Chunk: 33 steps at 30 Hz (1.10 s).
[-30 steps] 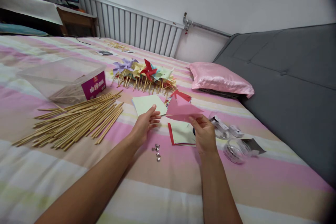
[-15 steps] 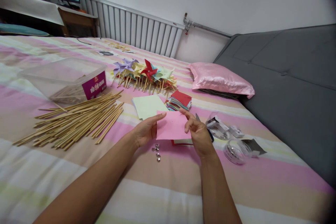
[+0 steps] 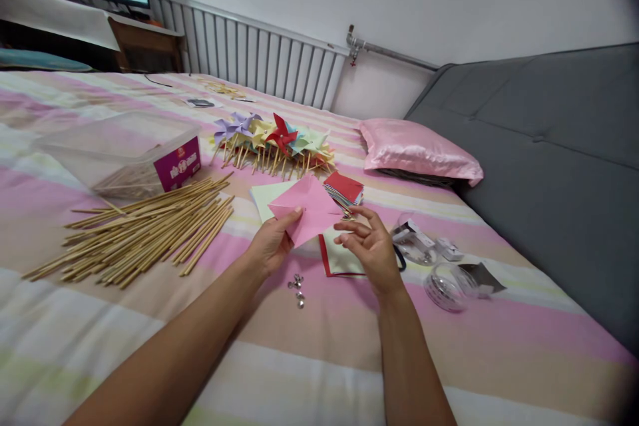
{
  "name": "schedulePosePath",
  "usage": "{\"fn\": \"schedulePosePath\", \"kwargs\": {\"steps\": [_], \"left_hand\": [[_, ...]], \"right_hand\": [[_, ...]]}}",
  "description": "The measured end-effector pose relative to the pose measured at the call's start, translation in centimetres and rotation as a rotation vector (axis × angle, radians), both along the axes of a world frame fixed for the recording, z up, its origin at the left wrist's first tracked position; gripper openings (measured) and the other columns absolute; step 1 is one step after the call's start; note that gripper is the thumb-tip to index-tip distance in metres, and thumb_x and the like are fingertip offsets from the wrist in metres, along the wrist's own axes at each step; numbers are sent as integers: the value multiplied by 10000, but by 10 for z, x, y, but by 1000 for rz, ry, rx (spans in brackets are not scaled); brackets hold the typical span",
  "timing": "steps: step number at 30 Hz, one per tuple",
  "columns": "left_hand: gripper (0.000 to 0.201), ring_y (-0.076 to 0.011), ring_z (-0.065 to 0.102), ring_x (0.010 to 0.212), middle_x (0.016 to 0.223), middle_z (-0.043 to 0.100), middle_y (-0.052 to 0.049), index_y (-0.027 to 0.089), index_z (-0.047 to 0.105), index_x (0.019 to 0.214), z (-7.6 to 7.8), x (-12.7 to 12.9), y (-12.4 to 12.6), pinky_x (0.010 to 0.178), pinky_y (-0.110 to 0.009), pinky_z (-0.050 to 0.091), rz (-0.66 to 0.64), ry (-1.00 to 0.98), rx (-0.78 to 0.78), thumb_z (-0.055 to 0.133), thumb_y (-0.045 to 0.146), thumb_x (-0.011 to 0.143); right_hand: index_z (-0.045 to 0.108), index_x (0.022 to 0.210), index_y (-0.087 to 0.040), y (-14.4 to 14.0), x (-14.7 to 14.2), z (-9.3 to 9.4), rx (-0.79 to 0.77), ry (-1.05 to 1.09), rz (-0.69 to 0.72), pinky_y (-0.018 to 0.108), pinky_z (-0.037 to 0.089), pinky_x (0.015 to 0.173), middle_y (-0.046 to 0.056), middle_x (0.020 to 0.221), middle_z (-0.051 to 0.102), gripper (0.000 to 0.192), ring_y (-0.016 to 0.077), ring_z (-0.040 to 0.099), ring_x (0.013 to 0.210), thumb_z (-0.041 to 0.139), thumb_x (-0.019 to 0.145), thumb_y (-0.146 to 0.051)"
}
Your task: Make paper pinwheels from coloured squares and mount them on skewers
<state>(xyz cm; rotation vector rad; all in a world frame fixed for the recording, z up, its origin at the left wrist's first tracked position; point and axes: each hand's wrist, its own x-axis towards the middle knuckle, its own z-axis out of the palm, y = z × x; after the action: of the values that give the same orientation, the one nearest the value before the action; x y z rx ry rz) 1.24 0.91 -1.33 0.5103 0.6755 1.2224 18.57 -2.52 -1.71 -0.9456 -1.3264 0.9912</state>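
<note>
A square of pink paper with cuts running in from its corners is pinched at its left side by my left hand. It is tilted so that a corner points up. My right hand is just right of the paper, fingers apart and bent, with nothing seen in it. Beneath that hand lie pale green and red sheets on the bed. Several small shiny metal fasteners rest below my left hand. Behind the pink paper are a stack of pale green paper and a pile of coloured squares topped with red.
Finished pinwheels on sticks lie further back. Many wooden sticks spread at left beside a clear plastic box. Right of my right hand are a clear round container and small packaging. A pink pillow sits near the grey headboard.
The pink paper has been turned from square-on to corner-up and moved slightly left. My right hand has let go of its right edge, uncovering the green and red sheets.
</note>
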Motion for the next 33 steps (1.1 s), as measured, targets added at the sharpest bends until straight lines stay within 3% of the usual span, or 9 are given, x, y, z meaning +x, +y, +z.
{"fn": "schedulePosePath", "kwargs": {"steps": [4, 11, 17, 20, 26, 33], "left_hand": [[85, -135, 631, 624, 742, 706, -58, 99, 669, 833, 2, 3, -4, 597, -225, 515, 3, -12, -11, 623, 117, 764], [65, -133, 633, 675, 770, 705, -57, 101, 674, 791, 1, 12, -13, 665, -223, 510, -66, -41, 32, 642, 100, 733], [214, -141, 635, 676, 818, 706, -28, 155, 668, 899, 5, -1, -6, 616, -229, 497, -61, 15, -16, 684, 251, 708], [285, -166, 630, 634, 762, 701, -71, 117, 667, 860, 3, -5, -4, 600, -257, 484, -149, 130, 6, 707, 329, 675], [299, -167, 596, 538, 610, 668, -73, 85, 651, 691, -3, -3, -8, 570, -281, 460, -230, 332, 81, 772, 335, 579], [340, -186, 609, 567, 609, 669, -79, 83, 680, 739, -2, -2, -10, 570, -290, 470, -254, 357, 117, 773, 363, 571]], "right_hand": [[494, 1179, -288, -6, -9, 2, -45, -94, 174, 288, 521, 641, 16, 876, 664, 462, 144, 654, 677, 635, 743, -230], [688, 812, -180, -1, -15, -6, 25, -217, 47, 276, 509, 639, 40, 769, 683, 130, 157, 638, 675, 647, 741, -280], [652, 721, -172, 1, -9, -6, 10, -204, -9, 265, 482, 631, 25, 695, 651, 172, 149, 599, 656, 667, 722, -344], [634, 705, -169, 1, -7, -6, -19, -214, -11, 250, 456, 582, 23, 675, 634, 202, 138, 571, 617, 661, 725, -368], [609, 687, -163, -2, -8, -2, -64, -197, -3, 233, 420, 576, 11, 674, 605, 197, 120, 536, 614, 645, 744, -348], [602, 676, -160, -2, -8, -4, -107, -234, -12, 224, 393, 535, -6, 612, 575, 230, 113, 503, 558, 634, 741, -379]]}}
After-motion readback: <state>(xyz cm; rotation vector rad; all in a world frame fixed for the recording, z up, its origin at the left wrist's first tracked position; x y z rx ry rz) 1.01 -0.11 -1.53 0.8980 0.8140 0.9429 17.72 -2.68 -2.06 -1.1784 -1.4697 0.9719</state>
